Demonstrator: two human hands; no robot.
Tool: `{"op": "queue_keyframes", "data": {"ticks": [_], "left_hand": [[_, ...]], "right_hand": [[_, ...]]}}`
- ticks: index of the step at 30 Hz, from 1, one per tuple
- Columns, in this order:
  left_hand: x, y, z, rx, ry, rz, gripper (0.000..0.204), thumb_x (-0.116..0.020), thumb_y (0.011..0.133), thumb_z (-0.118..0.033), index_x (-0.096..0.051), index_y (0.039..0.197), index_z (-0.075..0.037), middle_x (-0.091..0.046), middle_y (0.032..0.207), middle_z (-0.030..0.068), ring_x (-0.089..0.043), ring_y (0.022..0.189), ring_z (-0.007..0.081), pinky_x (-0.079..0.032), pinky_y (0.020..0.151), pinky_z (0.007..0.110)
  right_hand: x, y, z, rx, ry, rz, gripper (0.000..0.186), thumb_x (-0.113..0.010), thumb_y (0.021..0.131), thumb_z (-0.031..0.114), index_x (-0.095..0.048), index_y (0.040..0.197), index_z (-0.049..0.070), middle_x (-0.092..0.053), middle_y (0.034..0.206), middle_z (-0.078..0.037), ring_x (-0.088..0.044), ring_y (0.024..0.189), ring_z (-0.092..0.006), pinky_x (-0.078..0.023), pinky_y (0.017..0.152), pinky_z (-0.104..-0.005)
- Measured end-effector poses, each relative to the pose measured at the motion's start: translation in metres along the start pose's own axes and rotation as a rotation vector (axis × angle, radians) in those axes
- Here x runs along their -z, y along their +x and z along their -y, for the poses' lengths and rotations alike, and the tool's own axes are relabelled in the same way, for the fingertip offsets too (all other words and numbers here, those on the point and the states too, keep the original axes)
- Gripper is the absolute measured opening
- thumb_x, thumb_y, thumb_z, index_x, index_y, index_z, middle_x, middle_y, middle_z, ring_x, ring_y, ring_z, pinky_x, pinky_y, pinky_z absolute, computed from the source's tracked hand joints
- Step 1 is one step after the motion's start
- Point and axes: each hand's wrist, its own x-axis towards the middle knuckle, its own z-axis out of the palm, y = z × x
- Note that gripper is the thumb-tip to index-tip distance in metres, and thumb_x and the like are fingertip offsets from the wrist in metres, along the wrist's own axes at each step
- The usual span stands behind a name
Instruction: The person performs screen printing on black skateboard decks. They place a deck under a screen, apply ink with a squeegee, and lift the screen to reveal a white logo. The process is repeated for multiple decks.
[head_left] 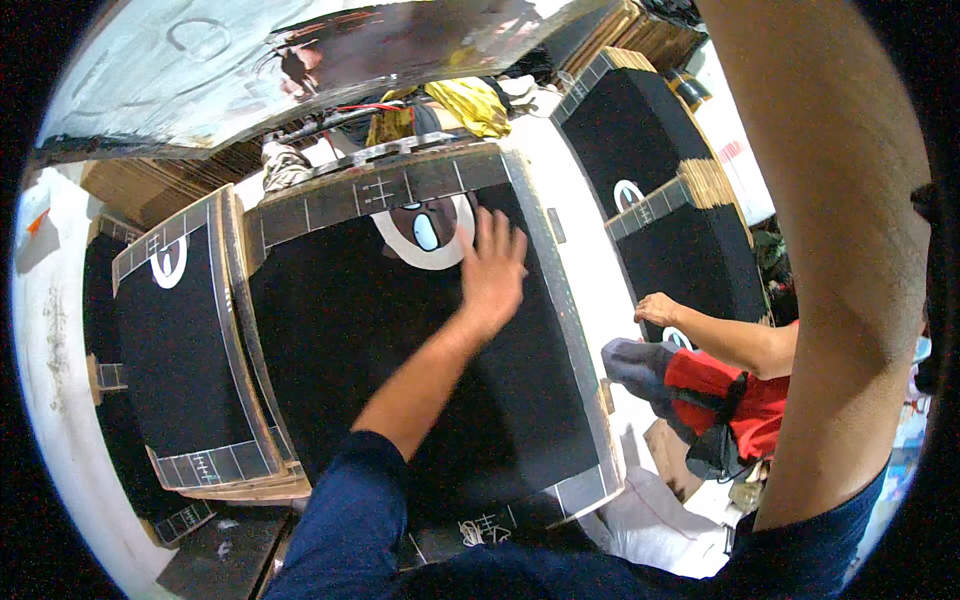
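My left hand [492, 272] reaches over the black cloth [410, 370], fingers spread, palm down, beside a white U-shaped ring [425, 255] with a dark and pale-blue drawing inside it. The fingertips lie just right of the ring; whether they press on the cloth I cannot tell. The cloth covers most of a board [335, 208] with ruled lines along its edges. My right arm [840, 250] rises along the right side, and its hand is out of view.
A large paint-smeared panel [180, 75] hangs tilted above the board's far edge. More cloth-covered boards stand left [175, 350] and right [640, 120]. A co-worker in red [715, 395] bends at the right, a hand [657, 310] over another board. Yellow cloth [470, 105] lies behind.
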Motion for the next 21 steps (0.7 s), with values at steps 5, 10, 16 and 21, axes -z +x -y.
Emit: {"op": "queue_keyframes", "data": {"ticks": [5,10,16,21], "left_hand": [[-0.012,-0.123,-0.141,-0.243,-0.473,0.300,0.095,-0.071,0.084,-0.065,-0.047,0.153,-0.003,-0.031,0.164,0.0277,-0.016,0.158,0.0446,-0.006,0.118,0.079],[-0.037,-0.150,-0.148,-0.247,-0.423,0.148,0.105,-0.066,0.082,-0.074,-0.042,0.157,-0.005,-0.030,0.166,0.0227,-0.018,0.159,0.0373,-0.006,0.123,0.073],[-0.036,-0.148,-0.148,-0.241,-0.411,0.194,0.104,-0.073,0.077,-0.073,-0.047,0.155,-0.009,-0.033,0.164,0.0201,-0.021,0.158,0.0367,-0.007,0.123,0.072],[-0.039,-0.150,-0.144,-0.253,-0.397,0.192,0.104,-0.074,0.076,-0.073,-0.047,0.155,-0.011,-0.034,0.164,0.0185,-0.021,0.158,0.0349,-0.006,0.123,0.072]], "right_hand": [[-0.022,-0.019,0.005,0.098,-0.062,0.049,0.025,-0.061,0.090,0.024,-0.081,0.104,0.018,-0.076,0.106,-0.010,-0.070,0.106,-0.0329,-0.056,0.089,-0.0448],[-0.008,-0.033,0.017,0.062,-0.031,0.132,0.023,-0.063,0.088,0.025,-0.080,0.101,0.018,-0.075,0.106,-0.011,-0.070,0.106,-0.0326,-0.057,0.088,-0.0453],[0.093,-0.037,0.041,-0.012,-0.091,0.041,0.026,-0.060,0.090,0.026,-0.079,0.103,0.015,-0.075,0.109,-0.015,-0.070,0.105,-0.0346,-0.057,0.089,-0.0461],[0.281,-0.017,0.090,-0.077,-0.191,-0.298,0.029,-0.058,0.091,0.026,-0.079,0.105,0.012,-0.074,0.111,-0.017,-0.071,0.105,-0.0362,-0.057,0.090,-0.0467]]}}
